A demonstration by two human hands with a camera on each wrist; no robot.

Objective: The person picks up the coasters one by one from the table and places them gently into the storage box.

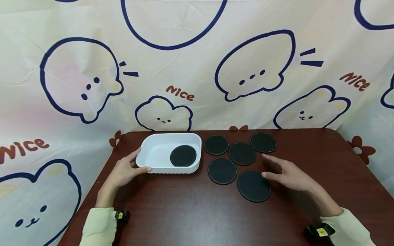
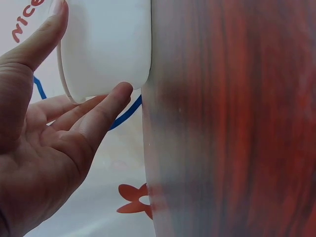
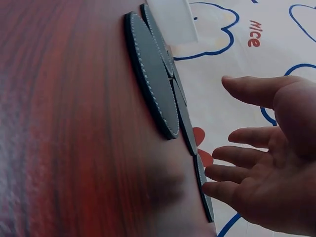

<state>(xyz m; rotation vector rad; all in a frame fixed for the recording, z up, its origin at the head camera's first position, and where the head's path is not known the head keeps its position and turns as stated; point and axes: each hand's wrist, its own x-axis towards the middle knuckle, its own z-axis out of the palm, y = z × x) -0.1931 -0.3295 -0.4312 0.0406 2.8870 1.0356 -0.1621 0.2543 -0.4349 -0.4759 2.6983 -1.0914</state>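
Observation:
My left hand (image 1: pixel 123 171) grips the left end of a white rectangular tray (image 1: pixel 154 153), with the thumb at its front corner and the fingers along its side. Inside the tray, toward the right, lies one round black coaster (image 1: pixel 183 156). Right of the tray, several more coasters lie flat on the table; the nearest coaster (image 1: pixel 253 186) is the closest to my right hand (image 1: pixel 292 175). That hand hovers with straight fingers and thumb spread, holding nothing. Pale stitching runs round the coaster edge (image 3: pixel 150 74) in the right wrist view.
The dark red-brown wooden table (image 1: pixel 184 215) has rounded far corners. Behind it hangs a pale curtain (image 1: pixel 197 68) printed with bear outlines and lettering. Another coaster (image 1: pixel 263 142) lies near the table's back edge, beyond my right fingertips.

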